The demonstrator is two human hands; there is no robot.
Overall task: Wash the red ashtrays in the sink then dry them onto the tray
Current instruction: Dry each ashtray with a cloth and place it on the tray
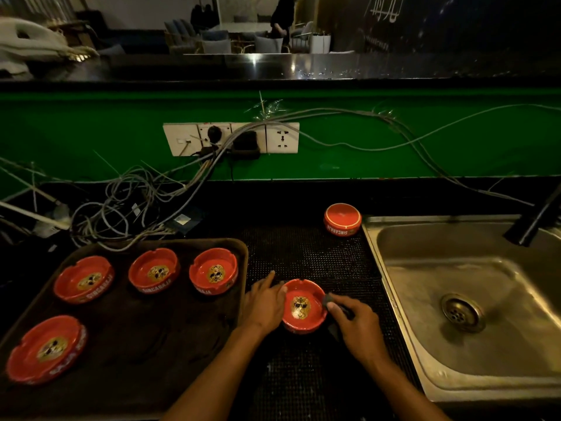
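A round red ashtray with a gold emblem sits upright on the black dotted mat of the desk, between the brown tray and the steel sink. The left hand rests against its left rim, fingers straight and loosely spread. The right hand pinches a dark cloth at its right rim, fingers curled round it. 4 red ashtrays lie upright on the tray. 1 upside-down red ashtray stands near the sink's far corner.
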